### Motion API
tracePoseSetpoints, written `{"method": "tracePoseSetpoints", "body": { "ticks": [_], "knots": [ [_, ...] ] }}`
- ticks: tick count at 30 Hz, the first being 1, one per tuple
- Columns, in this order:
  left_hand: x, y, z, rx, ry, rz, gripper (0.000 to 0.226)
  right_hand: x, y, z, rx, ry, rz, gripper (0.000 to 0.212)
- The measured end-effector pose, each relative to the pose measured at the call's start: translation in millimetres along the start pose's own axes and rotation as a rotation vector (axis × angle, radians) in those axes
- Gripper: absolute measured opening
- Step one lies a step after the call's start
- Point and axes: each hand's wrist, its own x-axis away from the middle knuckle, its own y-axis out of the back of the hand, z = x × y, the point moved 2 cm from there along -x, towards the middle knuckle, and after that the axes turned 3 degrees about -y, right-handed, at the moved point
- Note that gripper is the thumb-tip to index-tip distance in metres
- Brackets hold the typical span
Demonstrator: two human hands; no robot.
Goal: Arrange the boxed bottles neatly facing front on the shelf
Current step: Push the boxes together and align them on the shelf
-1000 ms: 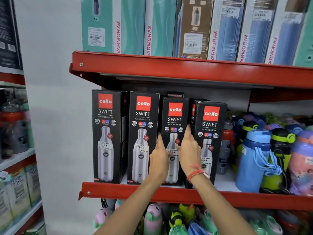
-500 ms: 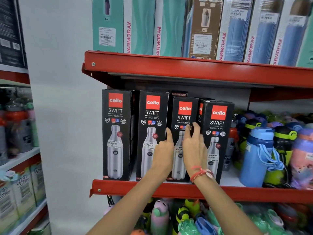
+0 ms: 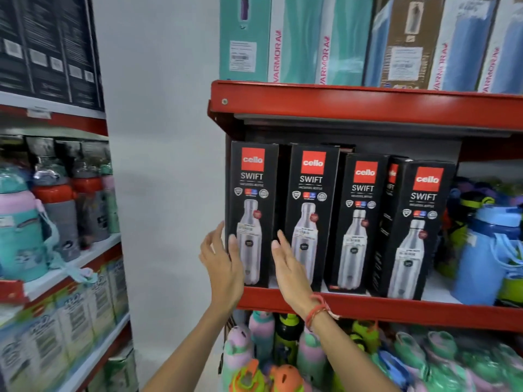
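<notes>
Several black "cello SWIFT" bottle boxes stand in a row on the red shelf (image 3: 396, 309). The leftmost box (image 3: 252, 193), the second box (image 3: 311, 199) and the third box (image 3: 360, 222) face front. The rightmost box (image 3: 421, 230) is turned slightly, so its left side shows. My left hand (image 3: 222, 258) is at the lower left edge of the leftmost box, thumb across its front. My right hand (image 3: 288, 267), a red thread on its wrist, is spread flat at that box's lower right edge, partly over the second box. Both hands have their fingers apart and flank the box.
Tall Varmora boxes (image 3: 300, 38) fill the shelf above. Loose coloured bottles (image 3: 481, 250) crowd the shelf right of the black boxes, and children's bottles (image 3: 283, 349) sit below. A second shelving unit (image 3: 56, 250) with bottles and cartons stands at the left, past a white wall.
Both hands have left the third box and moved left and down to the leftmost box. My view has swung left, so the shelf now sits further right.
</notes>
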Motion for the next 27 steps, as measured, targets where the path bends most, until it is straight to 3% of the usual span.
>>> {"method": "tracePoseSetpoints", "body": {
  "ticks": [4,6,9,11,14,22,24,27],
  "knots": [
    [-6,9,25,0.174,0.23,0.374,0.062,-7,-19,-3,-0.249,-0.048,0.107,0.055],
    [-8,15,30,0.144,0.289,0.447,0.065,-7,-24,-5,-0.26,-0.06,0.103,0.059],
    [-9,24,30,0.126,0.29,0.502,0.063,-4,-26,-4,-0.259,-0.075,0.103,0.084],
    [-6,31,30,0.146,0.295,0.493,0.066,0,-24,-6,-0.247,-0.082,0.122,0.087],
    [0,37,27,0.143,0.278,0.494,0.064,8,-21,-6,-0.225,-0.082,0.131,0.065],
    [7,39,17,-0.014,0.195,0.456,0.053,14,-14,-3,-0.098,-0.068,0.126,0.05],
    [12,36,13,-0.124,0.119,0.304,0.051,17,-5,-4,-0.08,-0.029,0.015,0.051],
    [21,31,-7,-0.117,-0.114,0.039,0.04,25,20,-10,-0.054,0.041,-0.334,0.047]
  ]
}}
